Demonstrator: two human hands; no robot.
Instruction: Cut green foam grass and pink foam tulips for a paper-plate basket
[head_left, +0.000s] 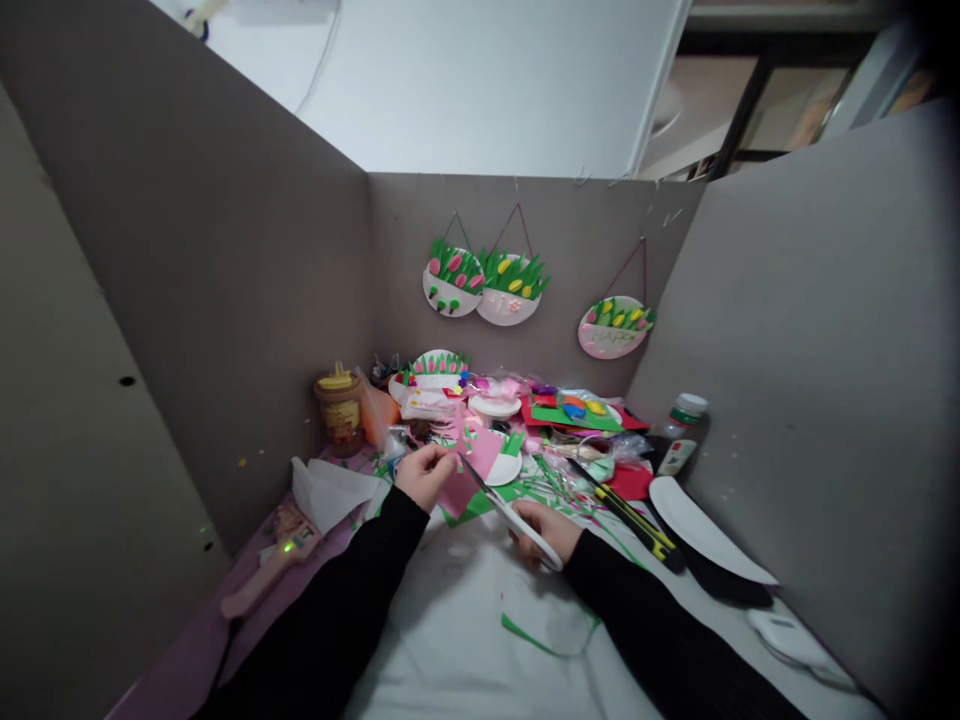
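Observation:
My left hand [424, 474] pinches the top edge of a pink paper sheet [471, 470] and holds it up over the table. My right hand [545, 531] grips white-handled scissors [512, 515]; their blades point up-left and meet the pink sheet's lower edge. Both arms wear black sleeves. Green paper scraps [480, 503] lie under the pink sheet. A white paper plate [502, 468] sits just behind it.
Grey cardboard walls box in the table on three sides. Three tulip plate crafts [484, 282] hang on the back wall. A brown jar [340, 410] stands back left, a glue gun [274, 565] at left, a bottle [681, 432] and white plate halves [705, 530] at right.

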